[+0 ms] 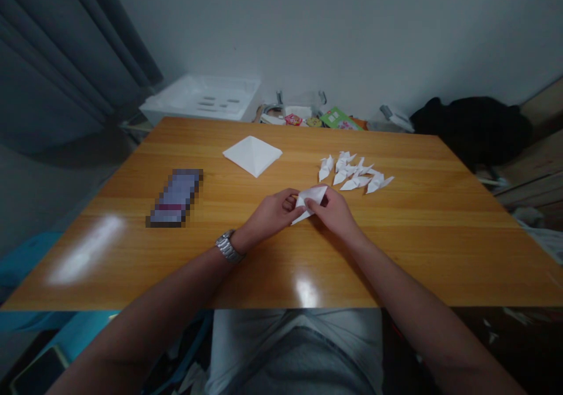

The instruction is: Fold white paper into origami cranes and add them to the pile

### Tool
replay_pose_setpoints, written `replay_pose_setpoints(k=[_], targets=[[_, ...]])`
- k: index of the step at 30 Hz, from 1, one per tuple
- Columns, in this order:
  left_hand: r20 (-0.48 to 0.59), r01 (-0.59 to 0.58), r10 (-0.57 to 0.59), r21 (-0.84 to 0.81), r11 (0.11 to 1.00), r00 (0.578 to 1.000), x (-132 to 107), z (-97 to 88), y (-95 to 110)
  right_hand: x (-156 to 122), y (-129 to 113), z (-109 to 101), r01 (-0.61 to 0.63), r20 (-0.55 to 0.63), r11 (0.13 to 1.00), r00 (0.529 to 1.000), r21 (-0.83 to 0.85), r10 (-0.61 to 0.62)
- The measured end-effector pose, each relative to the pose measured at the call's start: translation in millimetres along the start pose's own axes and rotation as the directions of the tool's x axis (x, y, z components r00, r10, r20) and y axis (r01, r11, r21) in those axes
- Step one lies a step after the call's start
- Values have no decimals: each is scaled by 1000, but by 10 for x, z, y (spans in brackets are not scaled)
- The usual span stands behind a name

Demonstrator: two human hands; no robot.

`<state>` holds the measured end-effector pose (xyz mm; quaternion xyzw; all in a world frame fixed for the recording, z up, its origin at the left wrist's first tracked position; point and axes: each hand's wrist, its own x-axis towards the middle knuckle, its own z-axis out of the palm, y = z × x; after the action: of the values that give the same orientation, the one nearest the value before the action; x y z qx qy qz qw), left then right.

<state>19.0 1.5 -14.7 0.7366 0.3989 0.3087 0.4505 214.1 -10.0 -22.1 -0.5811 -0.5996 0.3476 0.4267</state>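
Between my two hands is a small folded piece of white paper (315, 195), held just above the wooden table at its middle. My left hand (278, 210) pinches the paper's left side with thumb and fingers; a metal watch (229, 246) is on that wrist. My right hand (333, 209) grips the right side, its thumb pressed on the front face and its other fingers mostly hidden behind. Past my right hand lie several white folded paper cranes (354, 172) in a cluster. Farther off to the left, a flat diamond-shaped stack of white paper (253, 155) rests on the table.
A pixelated phone-like object (175, 198) lies on the left of the wooden table (422, 254). Beyond the far edge stand a white foam box (202, 95) and small packets, one a green package (338, 119). Dark cloth (475, 125) is heaped at the far right.
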Motion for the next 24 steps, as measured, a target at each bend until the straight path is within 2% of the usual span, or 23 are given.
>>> replay_pose_setpoints(k=[6, 12, 15, 21, 24], targets=[[-56, -15, 26, 182, 983, 998, 28, -73, 23, 1, -18, 0, -2, 47, 999, 999, 44, 0], [-63, -48, 71, 317, 947, 995, 23, -135, 64, -20, -61, -37, 117, 13, 993, 993, 4, -117], [-48, -54, 77, 375, 926, 996, 16, -134, 59, -31, -84, -49, 135, 19, 991, 991, -23, -134], [-19, -83, 96, 356, 931, 995, 15, -90, 7, -42, -94, -51, 123, 122, 982, 987, -143, -106], [-37, -59, 74, 309, 949, 997, 18, -71, -12, -44, -91, -51, 121, 127, 972, 987, -201, -96]])
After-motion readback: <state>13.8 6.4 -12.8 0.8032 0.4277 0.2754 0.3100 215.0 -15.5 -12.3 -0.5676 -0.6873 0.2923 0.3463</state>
